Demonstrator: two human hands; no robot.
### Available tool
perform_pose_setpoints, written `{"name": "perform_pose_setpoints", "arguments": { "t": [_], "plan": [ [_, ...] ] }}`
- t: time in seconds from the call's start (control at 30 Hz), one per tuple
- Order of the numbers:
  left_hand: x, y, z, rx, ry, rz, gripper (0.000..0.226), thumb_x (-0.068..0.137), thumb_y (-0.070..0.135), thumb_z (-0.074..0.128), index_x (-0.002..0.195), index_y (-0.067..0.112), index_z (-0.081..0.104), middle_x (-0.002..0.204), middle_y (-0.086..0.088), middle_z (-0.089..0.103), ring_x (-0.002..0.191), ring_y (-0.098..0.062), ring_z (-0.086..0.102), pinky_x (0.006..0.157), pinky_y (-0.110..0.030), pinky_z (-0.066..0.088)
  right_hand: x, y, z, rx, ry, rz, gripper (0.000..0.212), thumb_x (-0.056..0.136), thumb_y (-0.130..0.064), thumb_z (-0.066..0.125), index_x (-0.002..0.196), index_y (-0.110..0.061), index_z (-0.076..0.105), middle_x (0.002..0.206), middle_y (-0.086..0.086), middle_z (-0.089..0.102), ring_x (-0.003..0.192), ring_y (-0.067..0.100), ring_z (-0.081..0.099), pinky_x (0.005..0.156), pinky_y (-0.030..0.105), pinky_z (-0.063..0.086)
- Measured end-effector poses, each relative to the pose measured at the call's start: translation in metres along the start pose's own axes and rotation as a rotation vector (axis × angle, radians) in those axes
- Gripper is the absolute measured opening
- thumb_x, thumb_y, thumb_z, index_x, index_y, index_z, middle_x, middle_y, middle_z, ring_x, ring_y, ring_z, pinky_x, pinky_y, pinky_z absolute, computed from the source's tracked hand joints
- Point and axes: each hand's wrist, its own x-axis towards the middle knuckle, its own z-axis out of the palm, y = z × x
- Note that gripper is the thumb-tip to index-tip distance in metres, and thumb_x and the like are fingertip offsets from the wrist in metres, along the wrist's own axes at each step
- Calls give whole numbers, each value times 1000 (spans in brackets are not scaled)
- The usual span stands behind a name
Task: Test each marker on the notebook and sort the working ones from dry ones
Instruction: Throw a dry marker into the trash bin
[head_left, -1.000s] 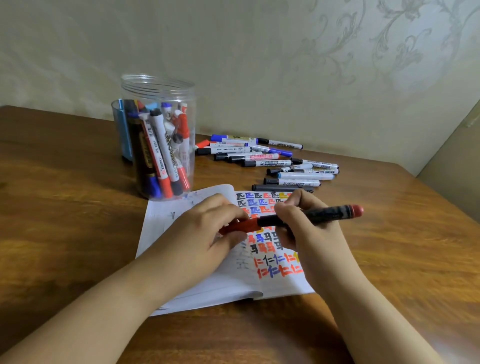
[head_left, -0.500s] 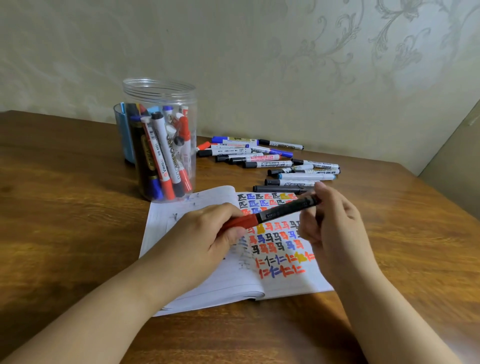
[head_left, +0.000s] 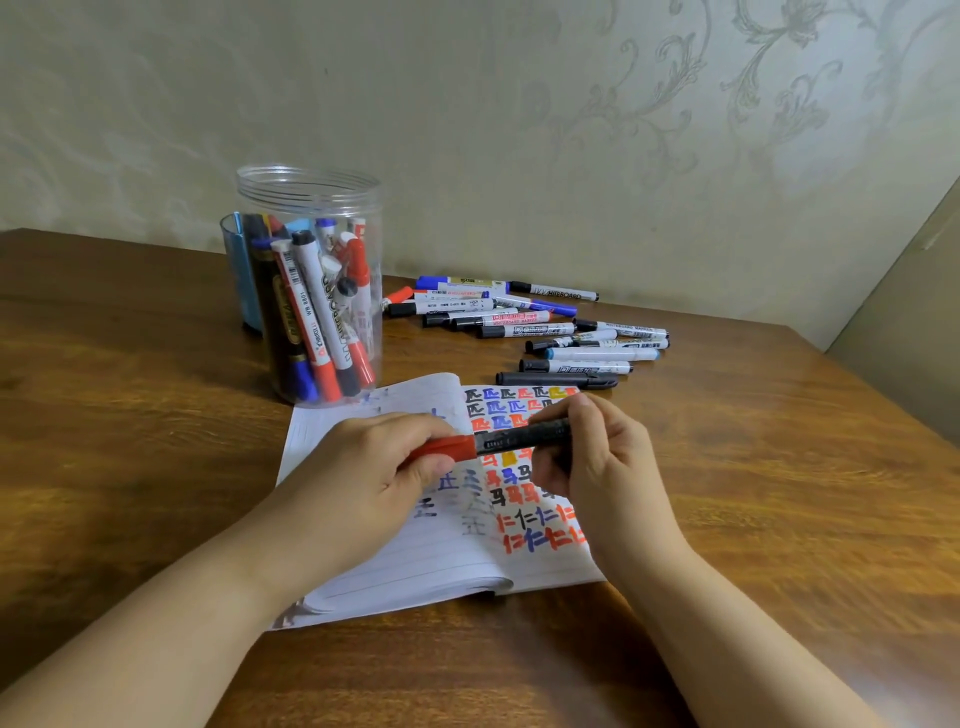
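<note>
Over the notebook (head_left: 415, 561), right hand (head_left: 597, 467) now grips the marker (head_left: 519, 439) barrel again; left hand (head_left: 374, 467) pinches its red cap (head_left: 447, 448).

a single wide-angle head view looks forward and down from close above the brown wooden desk (head_left: 156, 415), facing the pale patterned wall (head_left: 519, 130) behind it, with both forearms reaching in from the bottom edge.

The wooden desk (head_left: 156, 415) carries an open notebook (head_left: 395, 566) near its front edge. A clear jar (head_left: 311, 291) of markers stands towards the back edge, with a blue holder (head_left: 240, 275) touching it behind. Loose markers (head_left: 530, 330) lie in rows towards the back right corner.
</note>
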Motion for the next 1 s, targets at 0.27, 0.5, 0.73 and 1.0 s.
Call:
{"name": "perform_pose_setpoints", "arguments": {
  "t": [0.27, 0.5, 0.73, 1.0],
  "plan": [
    [3, -4, 0, 3, 63, -56, 16, 90, 27, 51, 104, 35, 51, 96, 23, 51, 90, 10, 47, 69, -4, 38, -2, -1, 0, -61, -103, -28, 36, 101, -29, 28, 95, -8, 58, 59, -2, 58, 58, 12, 49, 55, 21, 42],
    [5, -11, 1, 55, 108, -52, 18, 88, 23, 58, 105, 28, 56, 103, 13, 49, 100, -3, 47, 78, -9, 38, -1, -2, 0, -138, -79, -9, 22, 97, -32, 41, 98, -22, 61, 63, -3, 60, 54, 2, 50, 50, 17, 40],
    [1, 2, -9, 220, 41, -79, 23, 89, 22, 56, 111, 31, 55, 115, 15, 51, 111, -1, 44, 94, -19, 42, -5, -5, 2, -37, -180, 43, 17, 95, -24, 49, 93, -16, 65, 65, 0, 68, 57, 7, 57, 57, 19, 48],
    [-90, 29, -63, 399, 220, -82, 26, 88, 28, 58, 113, 31, 56, 108, 19, 52, 100, 1, 48, 85, -12, 39, -47, -42, 26, 10, -561, -37, 33, 77, -34, 50, 104, -26, 66, 81, 5, 70, 57, 16, 60, 50, 22, 45]
  ]
}}
